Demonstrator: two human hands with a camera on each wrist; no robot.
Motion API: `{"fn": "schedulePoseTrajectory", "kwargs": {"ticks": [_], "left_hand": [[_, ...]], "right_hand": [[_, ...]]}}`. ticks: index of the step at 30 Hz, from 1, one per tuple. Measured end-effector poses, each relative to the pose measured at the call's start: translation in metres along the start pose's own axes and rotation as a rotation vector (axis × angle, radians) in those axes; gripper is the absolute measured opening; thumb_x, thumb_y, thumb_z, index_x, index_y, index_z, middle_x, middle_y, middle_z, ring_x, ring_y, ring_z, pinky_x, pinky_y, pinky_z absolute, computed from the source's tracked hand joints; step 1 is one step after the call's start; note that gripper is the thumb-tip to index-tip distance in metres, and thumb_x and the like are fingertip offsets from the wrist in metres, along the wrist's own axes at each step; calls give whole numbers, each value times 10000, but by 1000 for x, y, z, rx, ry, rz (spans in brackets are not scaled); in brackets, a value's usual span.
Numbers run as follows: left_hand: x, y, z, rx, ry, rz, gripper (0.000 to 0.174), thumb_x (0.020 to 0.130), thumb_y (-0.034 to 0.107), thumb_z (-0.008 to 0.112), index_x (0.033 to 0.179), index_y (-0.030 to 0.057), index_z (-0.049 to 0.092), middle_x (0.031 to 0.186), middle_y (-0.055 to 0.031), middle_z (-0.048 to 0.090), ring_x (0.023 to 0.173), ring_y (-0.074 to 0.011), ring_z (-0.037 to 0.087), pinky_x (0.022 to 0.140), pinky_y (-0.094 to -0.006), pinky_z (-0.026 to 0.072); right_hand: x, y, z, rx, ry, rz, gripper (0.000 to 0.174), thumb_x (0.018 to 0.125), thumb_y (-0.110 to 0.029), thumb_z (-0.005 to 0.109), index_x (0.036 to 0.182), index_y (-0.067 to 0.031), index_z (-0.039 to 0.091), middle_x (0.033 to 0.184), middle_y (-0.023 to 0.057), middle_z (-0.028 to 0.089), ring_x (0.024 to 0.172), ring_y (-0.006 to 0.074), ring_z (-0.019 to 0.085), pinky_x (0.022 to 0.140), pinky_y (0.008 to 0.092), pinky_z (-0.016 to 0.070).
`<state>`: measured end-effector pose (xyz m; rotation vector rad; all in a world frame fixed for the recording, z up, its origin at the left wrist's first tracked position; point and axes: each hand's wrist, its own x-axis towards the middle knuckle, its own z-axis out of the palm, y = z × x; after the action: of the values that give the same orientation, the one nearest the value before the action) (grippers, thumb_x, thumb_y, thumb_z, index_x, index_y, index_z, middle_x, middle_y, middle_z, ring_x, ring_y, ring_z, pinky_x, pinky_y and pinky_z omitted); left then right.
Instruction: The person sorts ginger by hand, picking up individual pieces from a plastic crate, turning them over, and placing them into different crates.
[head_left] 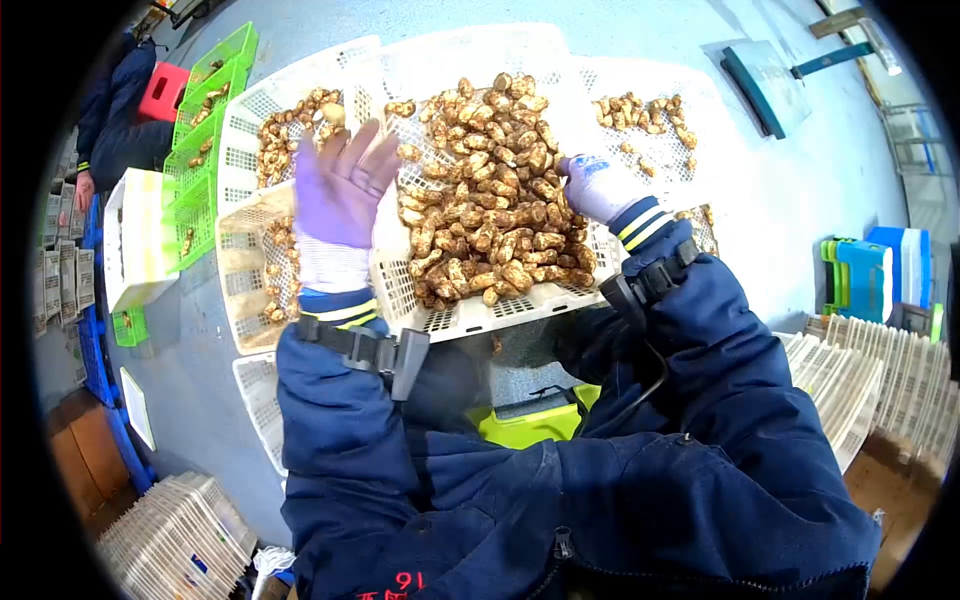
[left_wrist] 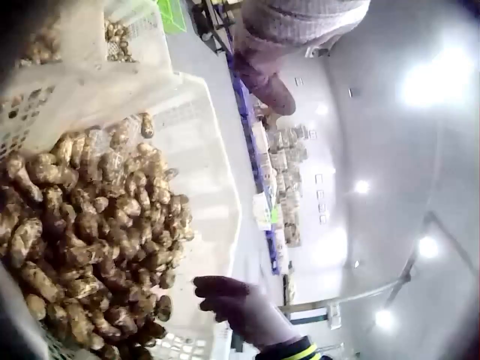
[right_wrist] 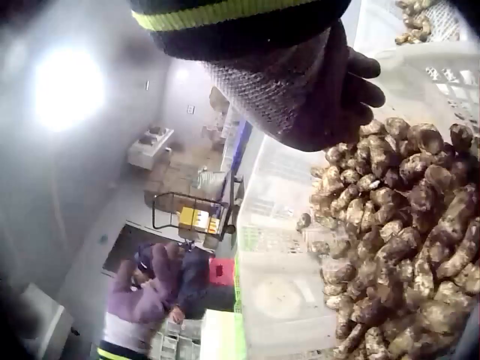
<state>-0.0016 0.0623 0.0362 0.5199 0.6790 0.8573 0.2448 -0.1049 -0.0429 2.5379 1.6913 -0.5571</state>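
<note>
A heap of stubby brown-and-cream mushrooms fills the white mesh crate before me. My left hand, in a purple-palmed glove, is raised over the left side of the crates, palm up with fingers spread and nothing in its grasp. A pale round mushroom shows just beyond its fingertips. At the right edge of the heap is my gloved right hand. The right wrist view shows its fingers loosely bent beside the mushrooms, with nothing visible in them.
White crates with fewer mushrooms stand left and right. Green baskets and a white box lie further left, near another person. Stacked crates stand lower left. A lime-green seat is below me.
</note>
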Motion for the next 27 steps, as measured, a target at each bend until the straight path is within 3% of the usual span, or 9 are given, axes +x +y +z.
{"fn": "schedulePoseTrajectory", "kwargs": {"ticks": [3, 6, 8, 9, 12, 17, 20, 24, 27], "left_hand": [[3, -13, -13, 155, 4, -145, 621, 951, 438, 518, 1292, -61, 376, 1254, -283, 521, 1036, -320, 621, 879, -382, 525], [-10, -45, -23, 297, -324, -220, 583, 951, 404, 524, 1332, -22, 406, 1227, -264, 540, 994, -309, 631, 859, -360, 527], [-16, -53, -15, 282, -262, -285, 567, 917, 390, 589, 1270, -40, 478, 1136, -236, 610, 883, -256, 666, 734, -305, 555], [-19, -46, -13, 356, -312, -304, 559, 942, 421, 535, 1310, 8, 458, 1186, -212, 583, 964, -255, 638, 839, -342, 529], [-19, -37, -14, 372, -243, -330, 558, 933, 422, 555, 1295, 6, 476, 1175, -189, 597, 957, -236, 639, 831, -327, 529], [-17, -32, -31, 392, -227, -312, 538, 933, 398, 555, 1284, -3, 486, 1138, -173, 612, 920, -213, 646, 820, -311, 528], [-20, -30, -32, 391, -235, -283, 533, 940, 393, 545, 1289, -4, 483, 1139, -175, 612, 925, -217, 645, 828, -317, 528], [-21, -28, -34, 411, -231, -257, 530, 952, 397, 524, 1294, -6, 487, 1129, -172, 618, 948, -217, 639, 831, -331, 529], [-24, -27, -34, 492, -222, -286, 499, 967, 366, 506, 1304, -2, 488, 1146, -163, 619, 980, -222, 634, 850, -320, 523]], "right_hand": [[31, -10, 29, -110, -128, -24, 322, 812, -114, 543, 1108, -48, 652, 990, 190, 682, 927, 336, 660, 817, 433, 519], [52, -33, 37, -211, -369, 124, 314, 826, -179, 579, 1106, -65, 666, 1078, 155, 684, 1001, 316, 657, 832, 429, 518], [63, -47, 41, -298, -497, 156, 324, 851, -221, 580, 1128, -76, 663, 1139, 133, 671, 1051, 297, 644, 844, 434, 512], [65, -48, 48, -315, -496, 159, 394, 849, -254, 603, 1206, -86, 620, 1176, 112, 659, 1079, 291, 634, 853, 439, 504], [76, -43, 63, -264, -416, 241, 541, 776, -161, 706, 1283, -83, 534, 1192, 128, 649, 1105, 313, 622, 876, 451, 506], [80, -16, 72, -47, -312, 189, 461, 788, -120, 656, 1236, -83, 552, 1169, 187, 635, 1082, 358, 612, 894, 431, 501], [70, -22, 61, -137, -382, 108, 494, 814, -134, 613, 1296, -91, 517, 1256, 162, 603, 1138, 321, 597, 930, 417, 490], [51, -47, 56, -90, -328, 200, 625, 775, -156, 703, 1337, -44, 455, 1224, 177, 617, 1120, 320, 609, 920, 418, 495], [61, -30, 65, 163, -237, 230, 478, 847, -245, 660, 1276, -75, 533, 1094, 171, 668, 1008, 308, 654, 844, 411, 524]]}}
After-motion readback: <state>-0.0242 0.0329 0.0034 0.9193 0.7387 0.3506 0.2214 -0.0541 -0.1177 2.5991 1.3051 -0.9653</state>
